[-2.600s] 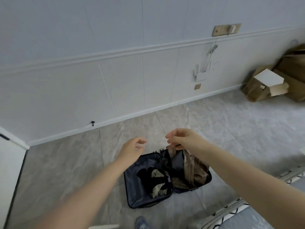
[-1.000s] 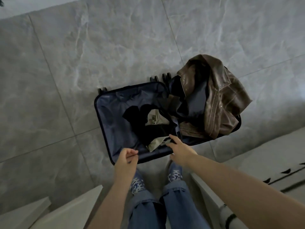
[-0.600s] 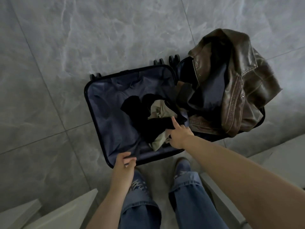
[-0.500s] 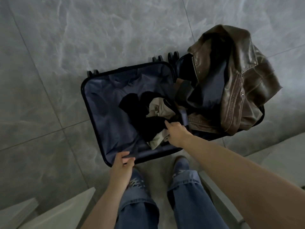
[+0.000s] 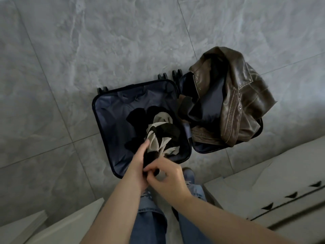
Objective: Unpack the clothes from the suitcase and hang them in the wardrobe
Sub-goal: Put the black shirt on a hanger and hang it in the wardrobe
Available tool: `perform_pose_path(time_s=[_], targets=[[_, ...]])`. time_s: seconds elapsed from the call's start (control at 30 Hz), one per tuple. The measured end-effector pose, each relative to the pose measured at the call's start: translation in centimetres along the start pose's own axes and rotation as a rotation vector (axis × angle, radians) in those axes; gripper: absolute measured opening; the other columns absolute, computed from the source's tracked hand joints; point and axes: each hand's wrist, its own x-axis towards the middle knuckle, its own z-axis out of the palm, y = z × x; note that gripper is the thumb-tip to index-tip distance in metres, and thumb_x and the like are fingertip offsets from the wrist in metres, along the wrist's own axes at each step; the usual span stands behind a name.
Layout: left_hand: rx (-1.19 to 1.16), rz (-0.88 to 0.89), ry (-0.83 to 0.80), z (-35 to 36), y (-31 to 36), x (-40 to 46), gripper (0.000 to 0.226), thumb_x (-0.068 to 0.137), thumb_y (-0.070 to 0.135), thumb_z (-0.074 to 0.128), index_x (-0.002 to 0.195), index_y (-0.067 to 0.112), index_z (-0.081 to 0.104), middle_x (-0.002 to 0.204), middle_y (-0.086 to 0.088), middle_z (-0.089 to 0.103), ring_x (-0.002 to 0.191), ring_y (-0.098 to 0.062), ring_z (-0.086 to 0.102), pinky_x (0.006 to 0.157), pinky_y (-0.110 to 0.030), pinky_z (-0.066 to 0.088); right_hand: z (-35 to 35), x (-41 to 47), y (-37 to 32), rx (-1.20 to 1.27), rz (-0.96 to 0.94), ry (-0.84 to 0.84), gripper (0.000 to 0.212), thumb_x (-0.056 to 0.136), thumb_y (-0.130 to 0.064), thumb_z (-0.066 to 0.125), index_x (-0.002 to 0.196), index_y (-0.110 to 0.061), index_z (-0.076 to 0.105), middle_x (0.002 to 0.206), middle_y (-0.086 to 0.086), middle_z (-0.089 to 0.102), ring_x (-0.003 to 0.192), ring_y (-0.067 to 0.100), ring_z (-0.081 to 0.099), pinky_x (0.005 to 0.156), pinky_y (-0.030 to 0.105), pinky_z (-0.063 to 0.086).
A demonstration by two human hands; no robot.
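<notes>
We look straight down on a small suitcase (image 5: 105, 124) lying open on the floor (image 5: 88, 50), both shells spread flat, their rims dark and rounded at the corners, the lining a thin, slightly wrinkled navy fabric, with little black wheels poking out along the far edge. In the left shell sits a crumpled black and beige garment (image 5: 161, 132), soft and matte, bunched into loose folds where pale panels alternate with black ones. Our left hand (image 5: 139, 164) has its fingers curled into the near end of that garment, gripping a dark fold, and our right hand (image 5: 168, 180) meets it just beside the shell's near rim, thumb and fingers pinching the same black cloth. The right shell is nearly buried under a brown leather jacket (image 5: 242, 103), heaped and creased, its surface worn and faintly glossy, with stitched seams, metal snaps and a zipper line along the open front, and a dark smooth inner lining showing in the middle. The floor is large grey tiles with a marbled, cloudy veining and thin straight grout lines. Below our arms we see blue denim jeans (image 5: 149, 217) and a shoe (image 5: 189, 175) close to the suitcase.
</notes>
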Motion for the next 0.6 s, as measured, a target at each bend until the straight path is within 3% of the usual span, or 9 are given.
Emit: perform_pose_path(time_s=[0.03,0.1,0.17,0.3,0.4,0.5,0.6], targets=[[0.023,0.009,0.039,0.5,0.0,-0.6,0.050,0.088,0.030,0.068,0.132,0.010,0.056,0.101,-0.015,0.073,0.080,-0.023,0.073,0.066,-0.034,0.058,-0.6,-1.0,-1.1,0.024,0.004,0.025,0.020,0.079,0.005,0.067,0.087,-0.011,0.076,0.085,-0.004,0.071,0.082,0.003,0.065,0.078,0.017,0.051],[0.179,0.090,0.151,1.5,-0.1,-2.0,0.047,0.090,0.002,0.049,0.137,0.005,0.048,0.082,-0.015,0.066,0.057,-0.021,0.063,0.052,-0.030,0.053,-2.2,-2.5,-2.7,0.051,0.053,0.076,0.020,0.082,0.004,0.068,0.089,-0.013,0.076,0.088,-0.008,0.072,0.082,0.003,0.067,0.077,0.015,0.051],[0.366,0.203,0.195,2.5,-0.5,-4.0,0.049,0.087,-0.006,0.036,0.133,0.005,0.051,0.073,-0.011,0.056,0.055,-0.022,0.054,0.051,-0.029,0.048,-3.9,-3.4,-3.8,0.077,0.128,0.109,0.022,0.086,0.001,0.067,0.096,-0.017,0.075,0.092,-0.014,0.072,0.081,0.001,0.067,0.073,0.012,0.048],[0.574,0.422,0.165,4.0,-1.5,-9.0,0.049,0.087,0.000,0.037,0.118,0.026,0.064,0.082,-0.005,0.062,0.078,-0.023,0.058,0.076,-0.039,0.049,-7.4,-3.5,-5.8,0.053,0.193,0.198,0.027,0.092,-0.002,0.061,0.105,-0.024,0.069,0.098,-0.012,0.063,0.086,0.011,0.068,0.075,0.027,0.055],[0.721,0.512,0.176,5.2,-2.0,-12.6,0.030,0.088,0.009,0.041,0.104,0.014,0.065,0.079,-0.011,0.053,0.076,-0.025,0.049,0.070,-0.038,0.039,-9.9,-2.2,-7.9,0.042,0.285,0.219,0.037,0.094,-0.004,0.059,0.115,-0.034,0.061,0.115,-0.012,0.055,0.086,0.008,0.067,0.074,0.025,0.054],[0.846,0.603,0.165,6.1,-2.5,-16.7,0.013,0.085,0.011,0.045,0.075,0.003,0.046,0.072,-0.009,0.042,0.069,-0.023,0.040,0.067,-0.037,0.029,-12.1,-1.0,-11.2,-0.015,0.333,0.186,0.049,0.098,-0.025,0.057,0.142,-0.037,0.040,0.144,-0.007,0.040,0.086,0.002,0.065,0.079,0.019,0.051],[0.949,0.685,0.075,7.2,-3.2,-21.8,0.016,0.089,0.010,0.047,0.081,-0.004,0.050,0.067,-0.008,0.041,0.065,-0.019,0.040,0.064,-0.033,0.030,-14.5,-0.5,-14.8,-0.087,0.468,0.135,0.059,0.097,-0.051,0.050,0.150,-0.050,0.023,0.160,-0.005,0.023,0.135,0.015,0.043,0.104,0.035,0.038]])
